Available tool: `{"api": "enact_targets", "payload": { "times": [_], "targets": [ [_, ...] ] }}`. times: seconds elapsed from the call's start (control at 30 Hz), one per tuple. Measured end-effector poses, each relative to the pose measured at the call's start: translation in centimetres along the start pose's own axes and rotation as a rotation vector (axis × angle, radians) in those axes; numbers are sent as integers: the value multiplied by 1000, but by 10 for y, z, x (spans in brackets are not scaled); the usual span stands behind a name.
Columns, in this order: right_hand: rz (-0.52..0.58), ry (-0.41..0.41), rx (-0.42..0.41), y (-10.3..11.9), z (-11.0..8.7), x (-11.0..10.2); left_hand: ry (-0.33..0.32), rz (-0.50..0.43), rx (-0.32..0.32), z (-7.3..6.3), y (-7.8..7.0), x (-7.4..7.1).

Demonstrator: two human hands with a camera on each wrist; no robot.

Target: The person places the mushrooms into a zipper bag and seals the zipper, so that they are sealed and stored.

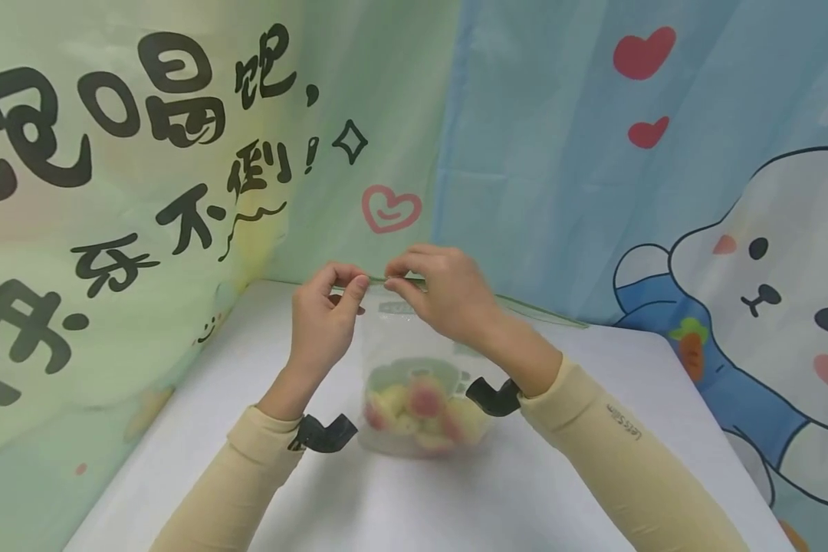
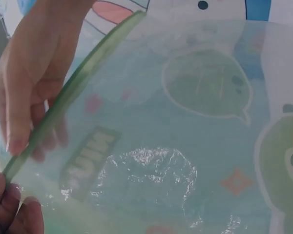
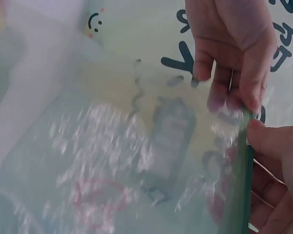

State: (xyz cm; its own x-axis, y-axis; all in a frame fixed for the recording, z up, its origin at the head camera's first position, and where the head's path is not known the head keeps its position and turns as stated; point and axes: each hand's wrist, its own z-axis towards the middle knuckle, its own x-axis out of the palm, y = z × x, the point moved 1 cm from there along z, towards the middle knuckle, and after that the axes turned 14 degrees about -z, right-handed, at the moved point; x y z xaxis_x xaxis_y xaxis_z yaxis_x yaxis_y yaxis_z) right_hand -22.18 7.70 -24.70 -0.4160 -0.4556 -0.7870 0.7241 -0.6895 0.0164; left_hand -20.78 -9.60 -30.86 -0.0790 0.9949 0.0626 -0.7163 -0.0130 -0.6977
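Note:
A clear printed plastic zip bag (image 1: 393,333) stands upright on the table, holding several blurred yellow and red pieces that look like fruit (image 1: 424,406). Along its top runs a green zip strip (image 1: 541,309), stretching out to the right. My left hand (image 1: 324,314) pinches the strip at the bag's upper left corner between thumb and fingers. Right beside it, my right hand (image 1: 448,295) pinches the same strip. Seen from the right wrist, the thumb and fingertips of both hands nearly meet on the green strip (image 3: 246,180).
A white tabletop (image 1: 234,368) lies under the bag. Behind it hang a green printed cloth (image 1: 359,84) with dark lettering and a blue cloth (image 1: 538,169) with a cartoon rabbit. Black wrist mounts (image 1: 327,433) sit on both arms.

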Motion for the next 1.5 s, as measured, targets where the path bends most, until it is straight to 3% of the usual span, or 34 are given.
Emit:
{"api": "enact_targets", "payload": {
  "times": [0.27, 0.4, 0.53, 0.63, 0.77, 0.93, 1.2, 1.5],
  "targets": [
    [-12, 35, 54, -16, -12, -8, -69, 25, -73, 1, 4, -9],
    [-16, 71, 114, -27, -21, -14, -100, 47, -106, 3, -11, -10],
    [-6, 96, 164, -40, -32, -22, -114, 41, -101, 3, -4, -16],
    [2, 96, 200, -53, -45, -31, -121, 27, -88, 3, 14, -26],
    [-7, 55, 228, -64, -59, -39, -89, 32, -70, 4, 11, -31],
    [-24, 20, 183, -58, -55, -33, -55, -15, -63, 5, 9, -32],
    [-7, 60, 139, -44, -41, -19, -34, -66, -78, 2, 9, -31],
    [10, 101, 185, -55, -53, -30, -100, -72, -114, 3, 14, -33]
  ]
}}
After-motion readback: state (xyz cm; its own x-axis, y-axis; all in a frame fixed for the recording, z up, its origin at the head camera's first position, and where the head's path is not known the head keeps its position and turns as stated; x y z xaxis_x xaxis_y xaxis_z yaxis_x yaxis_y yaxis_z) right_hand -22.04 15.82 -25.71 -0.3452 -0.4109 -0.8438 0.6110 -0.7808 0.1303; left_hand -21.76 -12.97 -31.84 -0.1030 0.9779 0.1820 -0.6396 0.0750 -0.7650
